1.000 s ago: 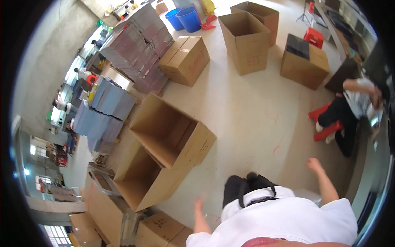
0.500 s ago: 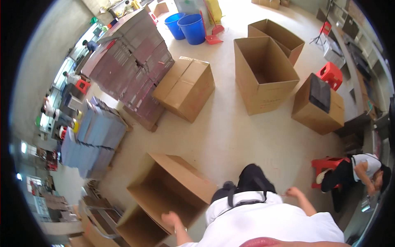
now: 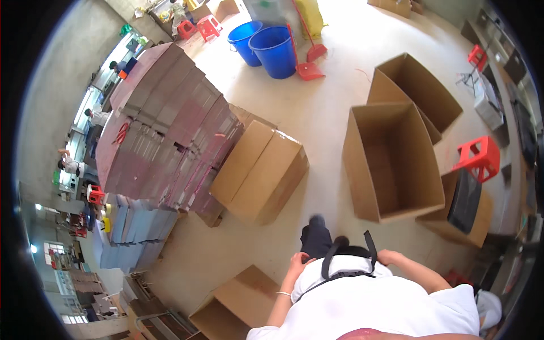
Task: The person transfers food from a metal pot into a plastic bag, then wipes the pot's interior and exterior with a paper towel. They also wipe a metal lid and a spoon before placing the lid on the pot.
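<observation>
My left hand (image 3: 297, 264) is at the left side of my waist, against the white shirt and dark trousers. Its fingers look curled, and what they hold, if anything, is hidden. At the other side of my waist, my right hand (image 3: 387, 257) touches the shirt hem, with its fingers mostly out of sight. Black straps (image 3: 327, 266) loop over the front of the shirt. An open cardboard box (image 3: 358, 184) stands ahead on the right, with a second open box (image 3: 450, 105) behind it. Ahead on the left is a closed, taped cardboard box (image 3: 258, 170).
A tall stack of reddish-brown sheets (image 3: 175, 124) rises at left, with blue-grey stacks (image 3: 136, 226) nearer. Another open box (image 3: 246, 294) sits at lower left. Blue buckets (image 3: 275, 54) and red dustpans (image 3: 310, 71) are far ahead. A red stool (image 3: 479, 156) stands at right.
My hands have come in from my sides to my waist. The view has moved forward: the boxes ahead are closer, and the open box at lower left has slipped toward the lower edge.
</observation>
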The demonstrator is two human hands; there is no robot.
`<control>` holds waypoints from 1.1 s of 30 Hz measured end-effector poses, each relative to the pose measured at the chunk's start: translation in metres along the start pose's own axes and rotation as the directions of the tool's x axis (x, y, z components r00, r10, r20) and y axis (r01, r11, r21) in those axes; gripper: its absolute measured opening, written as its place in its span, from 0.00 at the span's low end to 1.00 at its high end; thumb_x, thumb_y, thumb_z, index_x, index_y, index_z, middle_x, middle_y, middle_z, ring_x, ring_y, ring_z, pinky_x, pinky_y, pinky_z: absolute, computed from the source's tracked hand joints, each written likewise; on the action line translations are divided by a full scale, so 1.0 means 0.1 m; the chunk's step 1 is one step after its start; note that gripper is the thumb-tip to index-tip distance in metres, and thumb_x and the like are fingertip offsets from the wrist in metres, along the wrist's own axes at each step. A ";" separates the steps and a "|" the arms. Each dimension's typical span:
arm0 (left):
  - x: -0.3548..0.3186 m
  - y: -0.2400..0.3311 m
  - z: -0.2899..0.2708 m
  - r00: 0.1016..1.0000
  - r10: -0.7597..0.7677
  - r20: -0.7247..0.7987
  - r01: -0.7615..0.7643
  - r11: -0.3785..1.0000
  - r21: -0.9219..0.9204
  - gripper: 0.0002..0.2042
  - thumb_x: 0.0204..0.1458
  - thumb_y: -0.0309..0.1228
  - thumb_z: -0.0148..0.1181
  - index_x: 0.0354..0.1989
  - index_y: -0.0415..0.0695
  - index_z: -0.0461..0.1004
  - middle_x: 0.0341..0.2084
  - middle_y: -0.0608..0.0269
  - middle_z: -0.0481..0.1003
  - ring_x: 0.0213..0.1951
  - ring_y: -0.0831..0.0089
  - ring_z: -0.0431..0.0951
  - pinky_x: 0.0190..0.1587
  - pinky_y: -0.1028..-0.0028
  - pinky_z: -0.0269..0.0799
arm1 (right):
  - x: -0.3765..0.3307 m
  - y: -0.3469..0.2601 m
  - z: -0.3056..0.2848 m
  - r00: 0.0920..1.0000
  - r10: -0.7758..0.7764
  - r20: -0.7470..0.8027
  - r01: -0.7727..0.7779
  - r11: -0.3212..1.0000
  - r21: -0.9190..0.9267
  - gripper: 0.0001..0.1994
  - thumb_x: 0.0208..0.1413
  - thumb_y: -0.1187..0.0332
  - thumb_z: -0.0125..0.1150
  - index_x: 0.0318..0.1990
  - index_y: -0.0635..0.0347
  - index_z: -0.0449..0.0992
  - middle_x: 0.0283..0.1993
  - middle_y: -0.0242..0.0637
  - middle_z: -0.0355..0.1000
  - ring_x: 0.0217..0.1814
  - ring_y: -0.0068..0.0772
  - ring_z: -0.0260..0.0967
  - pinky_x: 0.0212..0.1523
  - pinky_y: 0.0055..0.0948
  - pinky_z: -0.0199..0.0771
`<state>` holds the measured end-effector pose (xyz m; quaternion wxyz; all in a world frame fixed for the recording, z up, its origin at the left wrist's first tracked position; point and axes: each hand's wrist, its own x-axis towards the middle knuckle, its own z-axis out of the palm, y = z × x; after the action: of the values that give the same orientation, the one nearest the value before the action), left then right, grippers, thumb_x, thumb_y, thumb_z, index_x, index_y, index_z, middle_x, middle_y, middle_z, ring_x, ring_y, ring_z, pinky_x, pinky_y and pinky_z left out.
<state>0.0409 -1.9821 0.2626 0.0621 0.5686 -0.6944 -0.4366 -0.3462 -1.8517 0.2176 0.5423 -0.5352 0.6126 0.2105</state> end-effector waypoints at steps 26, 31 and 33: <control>7.44 1.99 -2.68 0.856 -0.203 0.475 0.488 0.618 -0.616 0.05 0.55 0.28 0.61 0.30 0.40 0.74 0.22 0.73 0.72 0.27 0.85 0.66 0.30 0.80 0.64 | 2.59 -1.39 -9.82 0.980 -0.200 0.006 0.191 0.929 -0.316 0.19 0.60 0.53 0.49 0.32 0.59 0.80 0.30 0.48 0.76 0.35 0.54 0.75 0.40 0.48 0.74; 8.29 2.45 -3.53 0.835 -0.251 0.490 0.547 0.468 -0.694 0.05 0.54 0.26 0.61 0.28 0.40 0.74 0.21 0.75 0.71 0.27 0.86 0.66 0.30 0.80 0.63 | 3.12 -1.79 -10.99 0.982 -0.159 0.097 0.182 0.931 -0.318 0.19 0.59 0.54 0.50 0.29 0.60 0.79 0.29 0.50 0.76 0.35 0.54 0.75 0.39 0.47 0.75; 8.60 2.51 -3.80 0.847 -0.281 0.451 0.531 0.412 -0.740 0.05 0.54 0.26 0.61 0.28 0.40 0.74 0.21 0.74 0.71 0.27 0.85 0.66 0.31 0.80 0.64 | 3.44 -2.07 -11.45 0.972 -0.164 0.171 0.219 0.898 -0.382 0.19 0.58 0.54 0.52 0.30 0.61 0.80 0.29 0.51 0.76 0.34 0.55 0.75 0.38 0.47 0.75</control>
<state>-0.2193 -2.9183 0.3125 0.1302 0.5555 -0.2343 -0.7871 -0.6102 -3.0283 0.3489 0.4804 -0.6763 0.4632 0.3119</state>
